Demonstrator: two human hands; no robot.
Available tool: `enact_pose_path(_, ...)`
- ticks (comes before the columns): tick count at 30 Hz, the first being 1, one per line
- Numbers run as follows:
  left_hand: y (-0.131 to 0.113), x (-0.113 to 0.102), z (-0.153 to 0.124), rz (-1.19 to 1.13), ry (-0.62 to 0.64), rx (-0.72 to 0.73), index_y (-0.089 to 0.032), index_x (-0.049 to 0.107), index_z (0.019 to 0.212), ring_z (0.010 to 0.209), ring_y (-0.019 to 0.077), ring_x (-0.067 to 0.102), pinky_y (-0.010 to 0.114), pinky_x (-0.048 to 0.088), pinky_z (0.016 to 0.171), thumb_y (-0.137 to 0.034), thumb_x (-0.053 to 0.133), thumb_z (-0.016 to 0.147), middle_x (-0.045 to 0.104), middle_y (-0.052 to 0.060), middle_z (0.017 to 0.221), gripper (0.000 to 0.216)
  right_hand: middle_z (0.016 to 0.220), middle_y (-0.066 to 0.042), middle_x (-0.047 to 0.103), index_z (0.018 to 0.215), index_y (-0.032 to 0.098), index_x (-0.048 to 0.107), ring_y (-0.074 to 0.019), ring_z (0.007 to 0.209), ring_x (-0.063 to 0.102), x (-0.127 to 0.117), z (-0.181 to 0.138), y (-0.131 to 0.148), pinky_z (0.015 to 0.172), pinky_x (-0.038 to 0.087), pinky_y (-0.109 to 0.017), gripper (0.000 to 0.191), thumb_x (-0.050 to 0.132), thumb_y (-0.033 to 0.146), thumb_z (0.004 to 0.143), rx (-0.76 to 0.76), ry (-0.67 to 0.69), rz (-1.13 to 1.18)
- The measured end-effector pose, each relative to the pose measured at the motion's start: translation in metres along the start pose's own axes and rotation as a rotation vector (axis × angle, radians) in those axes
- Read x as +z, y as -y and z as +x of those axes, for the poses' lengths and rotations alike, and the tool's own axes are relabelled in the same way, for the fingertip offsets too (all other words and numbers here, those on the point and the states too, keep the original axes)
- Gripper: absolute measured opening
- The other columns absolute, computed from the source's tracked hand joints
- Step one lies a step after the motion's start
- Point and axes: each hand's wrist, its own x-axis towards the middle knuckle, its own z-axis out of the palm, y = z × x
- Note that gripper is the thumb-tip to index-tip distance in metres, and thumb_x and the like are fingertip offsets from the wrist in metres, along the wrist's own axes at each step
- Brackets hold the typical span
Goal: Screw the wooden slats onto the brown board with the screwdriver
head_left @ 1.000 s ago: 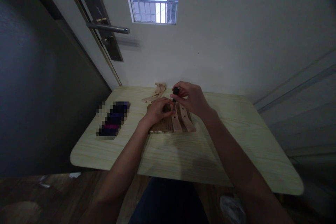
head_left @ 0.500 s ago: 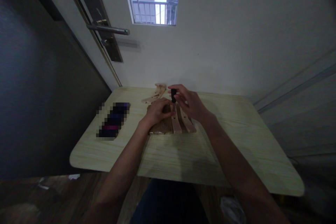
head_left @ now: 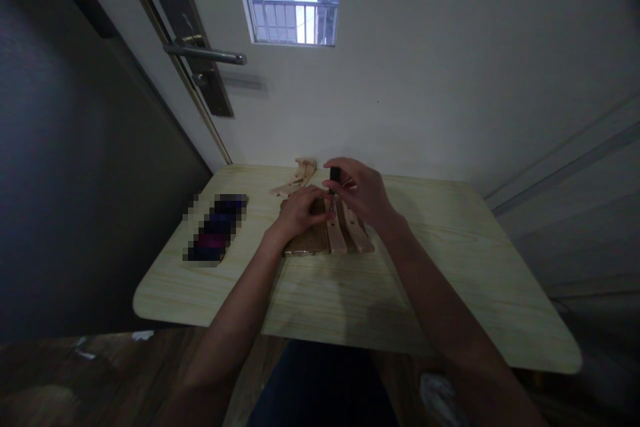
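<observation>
In the head view my right hand point(head_left: 360, 188) grips a screwdriver by its black handle point(head_left: 335, 175). The metal shaft points down at a pale wooden piece point(head_left: 337, 239), close to my left fingertips. My left hand point(head_left: 301, 211) is closed over the left side of that piece, thumb near the shaft and fingers bent beyond it. Whether it also pinches a screw is too small to tell. Both this piece and a second wooden piece point(head_left: 359, 235) with holes, just right of it, lie on a brown board point(head_left: 307, 241) that looks wrapped in clear film.
Behind my left hand lies another pale wooden part point(head_left: 299, 177), near the door. A pixelated dark object point(head_left: 216, 228) rests on the left of the light wood-grain table point(head_left: 450, 267). The door, with its metal handle point(head_left: 213, 55), stands directly behind the table.
My right hand has turned slightly around the screwdriver, and the handle has shifted a little to the right, its top now more covered by fingers. My left hand stays in place.
</observation>
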Motion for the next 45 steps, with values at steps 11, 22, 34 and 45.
enact_pose_path(11, -0.004, -0.003, 0.001, 0.006, 0.026, -0.016, -0.023, 0.065, 0.103, 0.101, 0.0250, 0.061, 0.040, 0.047, 0.089, -0.040, 0.074, 0.078, 0.066, 0.005, 0.105, 0.032, 0.084, -0.002, 0.069, 0.104, 0.022, 0.060, -0.0144, 0.074, 0.068, -0.005, -0.001, -0.001, 0.060, 0.056, -0.024, 0.039, 0.061, 0.055, 0.084, 0.084, -0.017, 0.140)
enact_pose_path(22, -0.003, -0.002, 0.001, 0.015, 0.011, -0.020, -0.022, 0.064, 0.106, 0.104, 0.0267, 0.060, 0.041, 0.047, 0.089, -0.041, 0.074, 0.077, 0.066, 0.006, 0.109, 0.036, 0.110, -0.007, 0.065, 0.120, 0.023, 0.054, -0.0127, 0.072, 0.062, 0.000, -0.001, 0.002, 0.059, 0.054, -0.025, 0.036, 0.053, 0.045, 0.091, -0.002, -0.027, -0.020)
enact_pose_path(34, 0.001, 0.001, 0.001, 0.029, 0.009, 0.014, -0.023, 0.064, 0.105, 0.102, 0.0259, 0.061, 0.041, 0.047, 0.090, -0.042, 0.074, 0.078, 0.066, 0.006, 0.107, 0.034, 0.096, -0.002, 0.068, 0.109, 0.024, 0.058, -0.0143, 0.080, 0.069, -0.002, 0.000, 0.002, 0.062, 0.058, -0.023, 0.039, 0.059, 0.054, 0.085, 0.025, -0.034, 0.176)
enact_pose_path(45, -0.001, -0.001, 0.002, 0.024, 0.016, 0.010, -0.022, 0.063, 0.102, 0.102, 0.0264, 0.060, 0.040, 0.046, 0.089, -0.042, 0.073, 0.078, 0.066, 0.006, 0.107, 0.034, 0.100, -0.006, 0.068, 0.106, 0.019, 0.061, -0.0152, 0.085, 0.067, -0.008, 0.005, 0.009, 0.069, 0.057, -0.025, 0.032, 0.053, 0.047, 0.092, -0.032, 0.042, -0.028)
